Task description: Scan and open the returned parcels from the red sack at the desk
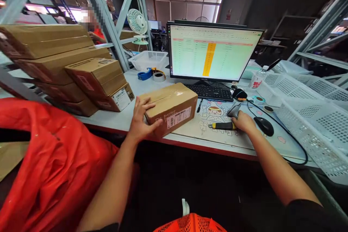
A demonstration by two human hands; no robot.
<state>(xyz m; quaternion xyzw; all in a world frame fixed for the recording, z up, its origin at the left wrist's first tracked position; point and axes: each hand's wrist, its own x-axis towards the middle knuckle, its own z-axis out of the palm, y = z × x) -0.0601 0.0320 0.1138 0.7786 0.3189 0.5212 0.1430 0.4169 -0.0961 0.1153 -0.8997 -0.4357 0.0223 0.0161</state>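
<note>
At the far left, one red bag (65,156) bulges below the desk edge. Behind it, one stack of larger brown boxes (51,40) rises, with four layers visible, and just right of it two smaller boxes (95,76) sit one upon the other. Beyond the metal frame, one blurred co-worker (99,34) in red is partly visible. Next come one white fan (137,21) and, below it, one white basket (148,59).

The person's left hand (143,119) grasps the left end of a single carton (174,107), fingers spread over the top and thumb against the front. This carton lies at the near edge of the desk (144,87), in front of the monitor, with one white label facing the person. Behind it are one blue tape dispenser (145,75) and one pale tape roll (159,77).

In the middle stand one lit monitor (214,54) and one black keyboard (210,92), with one pen (200,106) near the carton.

The right hand (243,120) has its fingers closed about one grey object (233,110); whether they also touch the one yellow-and-black knife (224,126) beside them, one cannot tell. Further right are one mouse (264,126), one bottle (257,78) and at least two white crates (312,116).
</note>
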